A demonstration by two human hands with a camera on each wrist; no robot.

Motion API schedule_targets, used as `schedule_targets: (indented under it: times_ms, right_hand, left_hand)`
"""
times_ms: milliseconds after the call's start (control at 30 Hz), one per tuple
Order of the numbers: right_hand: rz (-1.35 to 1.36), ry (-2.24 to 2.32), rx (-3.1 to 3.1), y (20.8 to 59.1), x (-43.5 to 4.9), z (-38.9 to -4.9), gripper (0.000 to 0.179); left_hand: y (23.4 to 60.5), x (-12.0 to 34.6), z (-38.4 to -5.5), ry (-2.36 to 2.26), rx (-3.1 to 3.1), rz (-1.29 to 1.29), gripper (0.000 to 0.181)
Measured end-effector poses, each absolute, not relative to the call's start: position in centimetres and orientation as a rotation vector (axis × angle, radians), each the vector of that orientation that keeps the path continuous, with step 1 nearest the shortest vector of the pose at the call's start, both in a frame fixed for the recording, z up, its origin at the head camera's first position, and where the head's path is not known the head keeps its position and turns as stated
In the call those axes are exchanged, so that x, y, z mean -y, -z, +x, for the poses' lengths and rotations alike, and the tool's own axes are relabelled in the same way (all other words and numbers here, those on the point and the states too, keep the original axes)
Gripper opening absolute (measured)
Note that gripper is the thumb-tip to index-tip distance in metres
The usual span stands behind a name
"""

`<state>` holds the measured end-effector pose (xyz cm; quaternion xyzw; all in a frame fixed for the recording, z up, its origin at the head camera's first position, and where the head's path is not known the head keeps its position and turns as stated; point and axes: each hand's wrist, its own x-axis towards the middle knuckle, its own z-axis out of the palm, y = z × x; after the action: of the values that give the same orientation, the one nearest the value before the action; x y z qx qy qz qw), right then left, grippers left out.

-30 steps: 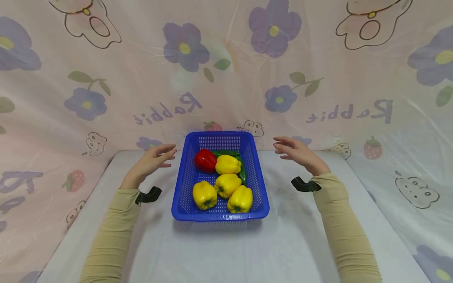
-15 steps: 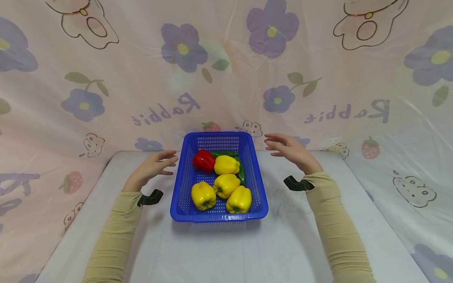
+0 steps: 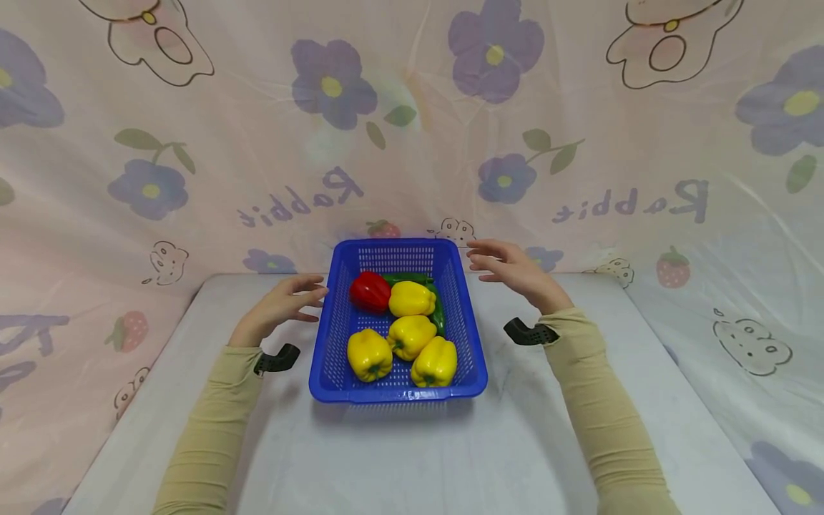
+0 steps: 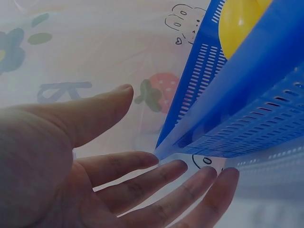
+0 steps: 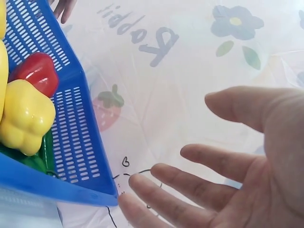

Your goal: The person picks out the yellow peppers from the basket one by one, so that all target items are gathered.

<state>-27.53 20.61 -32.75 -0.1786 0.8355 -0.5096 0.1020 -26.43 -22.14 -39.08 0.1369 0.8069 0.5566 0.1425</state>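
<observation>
Printed cloth (image 3: 412,157) with flowers, strawberries and mirrored lettering is hung behind and at both sides of a white table (image 3: 399,458). On the table a blue basket (image 3: 399,395) is placed centrally, its far rim close to the cloth.

Grip, left hand (image 3: 280,304): nothing held. Fingers are extended and slightly spread, with the thumb set well apart from them. Fingertips are located at the basket's left wall; in the left wrist view they are overlapped with a rim corner, and contact cannot be told from a narrow gap.

Grip, right hand (image 3: 515,272): nothing held. Fingers are loosely extended and fanned, thumb well separated. Fingertips are positioned just beside the basket's far right corner; contact cannot be confirmed.

Contents: one red pepper (image 3: 370,292) is seated at far left, four yellow peppers (image 3: 412,337) are grouped from the middle to the near end, and green vegetables (image 3: 440,315) are partly hidden along the far and right sides.

Edges and room: bare perforated floor is exposed at the basket's left middle. Tabletop is seen between each sleeved forearm and the basket, with a broader stretch before the near rim.
</observation>
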Motion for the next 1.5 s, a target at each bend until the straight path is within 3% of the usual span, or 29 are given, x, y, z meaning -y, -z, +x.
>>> schedule_targets:
  times_ms: [1500]
  right_hand:
    - [-0.605, 1.348, -2.468, 35.8, -15.2, -29.3, 0.045]
  left_hand:
    - [39.2, 21.0, -26.3, -1.546, -2.390, 0.380, 0.063]
